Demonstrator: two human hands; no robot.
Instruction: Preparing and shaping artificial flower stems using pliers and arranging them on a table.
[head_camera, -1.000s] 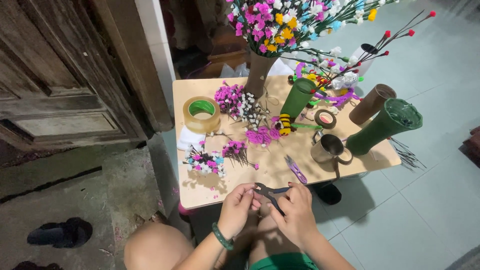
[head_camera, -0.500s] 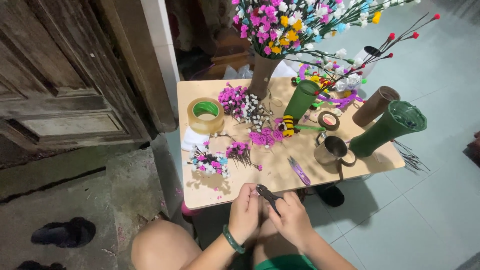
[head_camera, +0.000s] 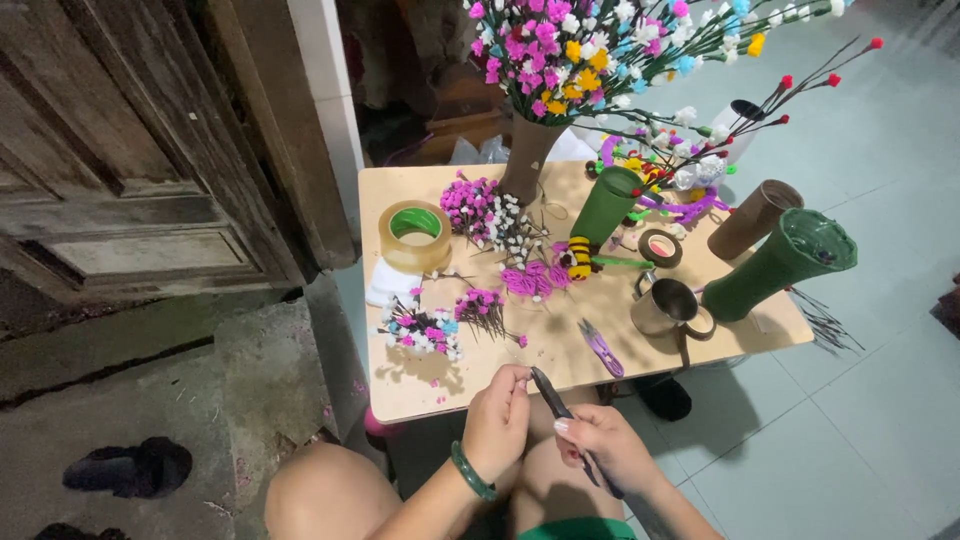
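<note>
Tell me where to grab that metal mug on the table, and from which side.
Take the metal mug by its loop handle, which sticks out toward the near right. Come from the table's near edge, where the way looks open; a green vase crowds its right side.
</note>
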